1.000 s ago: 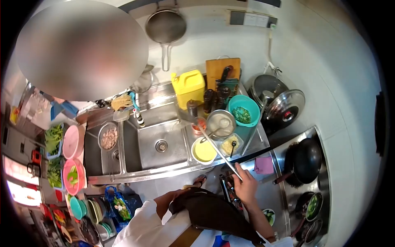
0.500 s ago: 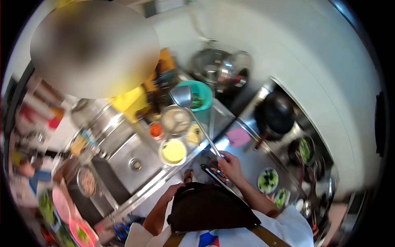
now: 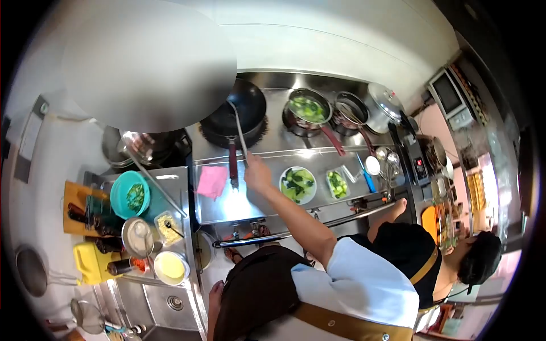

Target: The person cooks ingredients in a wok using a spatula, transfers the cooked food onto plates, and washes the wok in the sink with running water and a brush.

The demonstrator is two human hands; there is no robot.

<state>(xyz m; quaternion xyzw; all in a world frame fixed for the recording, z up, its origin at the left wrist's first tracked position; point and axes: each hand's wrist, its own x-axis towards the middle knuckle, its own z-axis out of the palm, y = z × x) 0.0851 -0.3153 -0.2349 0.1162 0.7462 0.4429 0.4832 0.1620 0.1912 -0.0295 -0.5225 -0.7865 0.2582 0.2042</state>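
Note:
My right hand (image 3: 259,175) grips the long handle of a wok spatula (image 3: 239,132). The spatula reaches forward into a black wok (image 3: 250,105) on the stove, its blade end partly covered by the blurred oval. Inside the visible part of the wok I see only dark metal. The wok's handle (image 3: 233,162) points towards me, just left of my right hand. Low beside my dark apron hangs my left hand (image 3: 215,294), away from the counter and with its fingers only partly seen. A pink cloth (image 3: 211,182) lies on the steel ledge left of the wok handle.
Right of the wok stand a saucepan of greens (image 3: 307,108), a small pot (image 3: 351,108) and a lidded pot (image 3: 384,108). A plate of leafy greens (image 3: 298,185) sits on the ledge. Left are a teal basin (image 3: 129,194) and a yellow bowl (image 3: 170,267). A co-worker (image 3: 409,250) stands right.
My view has turned right, from the sink side to the stove. The spatula, earlier raised over the left counter, now reaches into the wok. My left hand stays low by the apron.

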